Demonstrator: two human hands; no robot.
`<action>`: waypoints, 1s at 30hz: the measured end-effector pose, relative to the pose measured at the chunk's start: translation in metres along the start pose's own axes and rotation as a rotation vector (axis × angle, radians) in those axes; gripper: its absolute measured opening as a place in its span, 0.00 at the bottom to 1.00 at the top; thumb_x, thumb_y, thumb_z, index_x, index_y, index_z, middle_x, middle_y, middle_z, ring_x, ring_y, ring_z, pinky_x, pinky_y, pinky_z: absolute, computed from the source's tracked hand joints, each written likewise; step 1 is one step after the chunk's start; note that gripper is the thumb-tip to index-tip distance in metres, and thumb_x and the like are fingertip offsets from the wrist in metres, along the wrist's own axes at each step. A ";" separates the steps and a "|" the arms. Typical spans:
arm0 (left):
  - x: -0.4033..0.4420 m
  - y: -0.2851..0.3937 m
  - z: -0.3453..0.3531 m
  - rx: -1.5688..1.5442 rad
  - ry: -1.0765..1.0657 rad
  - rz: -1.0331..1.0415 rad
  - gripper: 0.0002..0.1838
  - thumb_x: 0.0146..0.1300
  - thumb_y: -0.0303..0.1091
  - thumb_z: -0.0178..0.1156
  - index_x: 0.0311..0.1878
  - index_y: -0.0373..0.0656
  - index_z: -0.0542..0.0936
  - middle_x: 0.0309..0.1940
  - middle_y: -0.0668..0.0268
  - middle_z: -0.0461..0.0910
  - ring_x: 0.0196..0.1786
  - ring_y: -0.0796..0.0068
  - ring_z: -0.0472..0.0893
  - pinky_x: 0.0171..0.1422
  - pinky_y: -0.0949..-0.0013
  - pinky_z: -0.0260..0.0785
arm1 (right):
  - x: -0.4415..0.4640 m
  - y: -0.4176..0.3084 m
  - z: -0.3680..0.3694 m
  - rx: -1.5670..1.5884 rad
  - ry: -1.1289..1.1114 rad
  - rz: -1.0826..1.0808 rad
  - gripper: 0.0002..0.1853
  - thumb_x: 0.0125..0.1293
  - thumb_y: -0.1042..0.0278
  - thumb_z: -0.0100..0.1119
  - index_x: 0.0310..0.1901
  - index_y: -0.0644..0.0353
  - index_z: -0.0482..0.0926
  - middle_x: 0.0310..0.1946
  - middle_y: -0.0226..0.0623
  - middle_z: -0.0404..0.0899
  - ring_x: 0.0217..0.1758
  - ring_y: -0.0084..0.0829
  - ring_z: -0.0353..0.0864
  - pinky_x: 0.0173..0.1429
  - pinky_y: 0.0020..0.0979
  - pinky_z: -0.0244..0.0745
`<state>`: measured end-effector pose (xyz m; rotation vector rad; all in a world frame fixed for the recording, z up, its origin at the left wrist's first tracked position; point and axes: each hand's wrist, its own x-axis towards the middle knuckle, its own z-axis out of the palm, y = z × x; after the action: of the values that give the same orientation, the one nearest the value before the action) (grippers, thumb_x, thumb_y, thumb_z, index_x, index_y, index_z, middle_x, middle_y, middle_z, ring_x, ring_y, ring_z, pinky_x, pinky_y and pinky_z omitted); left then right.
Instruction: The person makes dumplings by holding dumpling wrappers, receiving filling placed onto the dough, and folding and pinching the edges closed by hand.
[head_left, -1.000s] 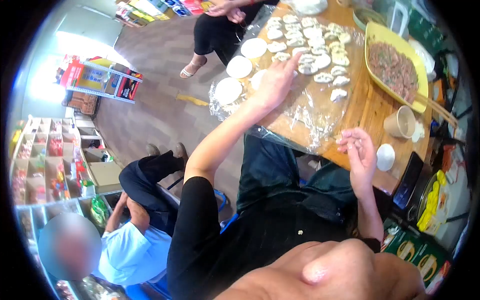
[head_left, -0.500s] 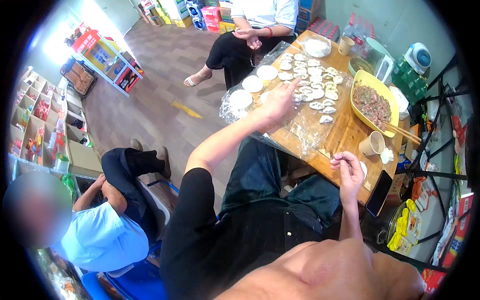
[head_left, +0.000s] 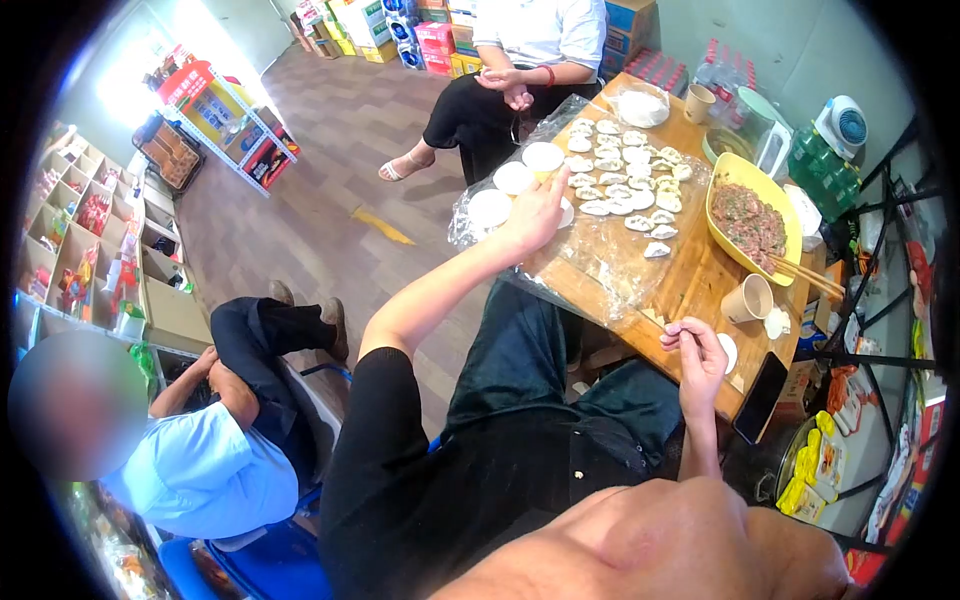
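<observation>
My left hand [head_left: 540,212] reaches over the near left part of the table, fingers stretched out, beside the round dough wrappers [head_left: 514,179]. One wrapper is partly hidden under it. Rows of filled dumplings [head_left: 622,165] lie on clear plastic film just beyond. My right hand [head_left: 697,355] is closed near the front edge, its fingers pinched on what looks like a thin stick [head_left: 652,320], mostly hidden by the fingers. A single wrapper [head_left: 728,352] lies right behind that hand. The yellow bowl [head_left: 795,225] holds minced filling, with chopsticks [head_left: 808,276] resting in it.
A paper cup [head_left: 746,300] and a black phone [head_left: 760,398] are at the table's right edge. A second cup [head_left: 698,103] and a white bag [head_left: 640,105] stand at the far end. One person [head_left: 540,40] sits beyond the table, another [head_left: 205,470] at left.
My left hand has drawn back from the dumplings toward the wrappers, to the left and nearer. My right hand stays almost in place. The whole view has shifted slightly.
</observation>
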<state>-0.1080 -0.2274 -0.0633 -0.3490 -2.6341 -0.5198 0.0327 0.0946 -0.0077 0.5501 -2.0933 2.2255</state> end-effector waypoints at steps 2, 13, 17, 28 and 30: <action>0.001 -0.006 0.009 0.027 0.015 0.012 0.40 0.50 0.23 0.56 0.71 0.35 0.57 0.45 0.48 0.79 0.44 0.50 0.77 0.51 0.55 0.71 | 0.000 -0.001 0.000 0.011 0.005 0.001 0.08 0.72 0.79 0.47 0.47 0.68 0.76 0.39 0.36 0.80 0.40 0.23 0.79 0.47 0.26 0.75; 0.006 -0.015 0.011 0.020 -0.003 -0.026 0.36 0.55 0.25 0.54 0.70 0.37 0.59 0.49 0.48 0.77 0.50 0.50 0.76 0.55 0.54 0.69 | 0.006 0.001 0.001 -0.031 0.016 0.007 0.08 0.72 0.79 0.48 0.48 0.67 0.75 0.38 0.37 0.80 0.38 0.25 0.80 0.45 0.27 0.78; 0.008 -0.012 0.015 -0.433 0.013 -0.188 0.24 0.68 0.40 0.49 0.60 0.32 0.71 0.48 0.48 0.78 0.52 0.56 0.76 0.55 0.61 0.68 | 0.005 0.001 0.006 -0.091 0.016 0.095 0.09 0.72 0.76 0.47 0.47 0.68 0.76 0.39 0.37 0.81 0.42 0.25 0.82 0.47 0.28 0.78; -0.009 0.070 -0.053 -0.670 -0.143 -0.107 0.34 0.58 0.18 0.56 0.69 0.43 0.62 0.32 0.67 0.73 0.35 0.80 0.75 0.45 0.74 0.71 | 0.012 0.014 0.014 0.015 -0.020 0.140 0.11 0.70 0.78 0.51 0.52 0.66 0.75 0.46 0.35 0.78 0.49 0.23 0.77 0.56 0.26 0.73; -0.012 0.090 -0.062 -0.793 -0.187 -0.059 0.35 0.59 0.18 0.56 0.71 0.43 0.60 0.33 0.68 0.73 0.36 0.82 0.74 0.45 0.75 0.71 | 0.027 0.013 0.022 -0.015 0.013 0.063 0.14 0.69 0.76 0.53 0.55 0.66 0.73 0.50 0.37 0.76 0.54 0.25 0.75 0.59 0.28 0.71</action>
<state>-0.0461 -0.1742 0.0104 -0.5704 -2.4947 -1.6160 0.0088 0.0664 -0.0122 0.4740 -2.1482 2.2372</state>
